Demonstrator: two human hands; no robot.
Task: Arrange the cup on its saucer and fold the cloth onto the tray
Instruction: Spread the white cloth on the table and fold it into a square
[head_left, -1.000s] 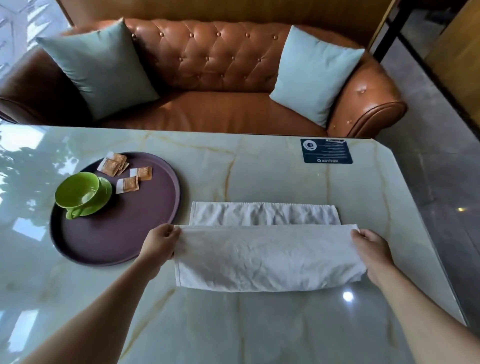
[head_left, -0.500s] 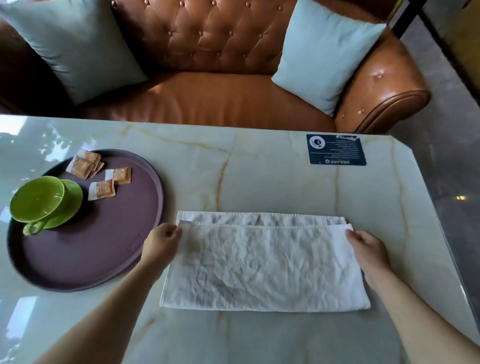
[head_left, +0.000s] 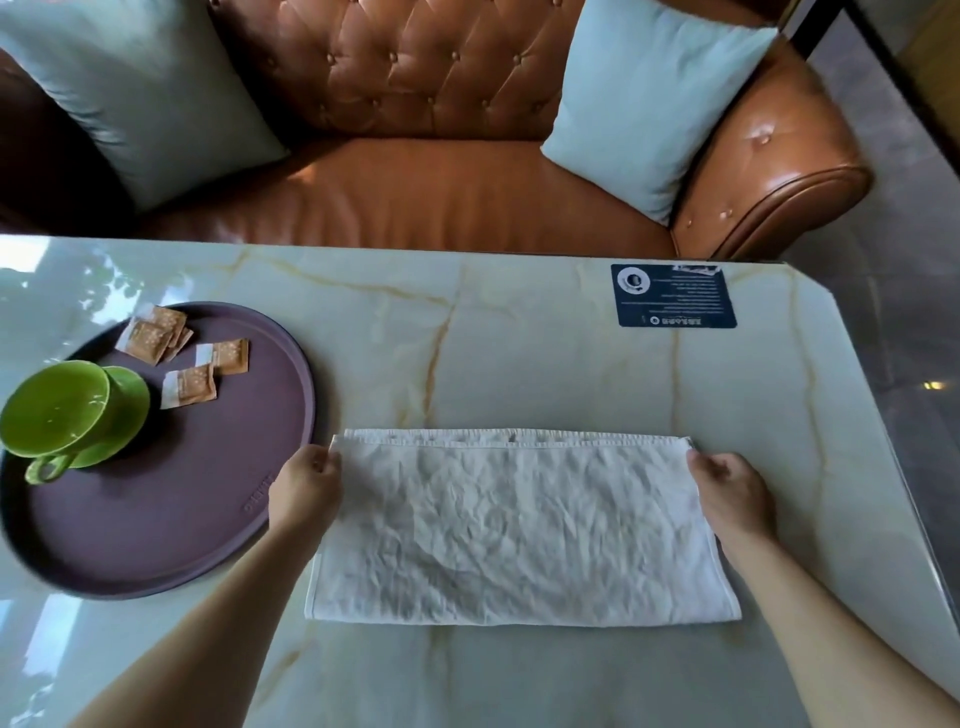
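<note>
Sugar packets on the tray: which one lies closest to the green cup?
The lone packet just right of the green cup, nearly touching its saucer; the other single packet and the stacked pair lie farther back.

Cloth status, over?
Left hand and right hand pinch far corners. Cloth folded in half on table, off tray. Cup on saucer.

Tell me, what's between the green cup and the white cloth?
In the head view, bare purple round tray and the left hand lie between the green cup and white cloth.
</note>
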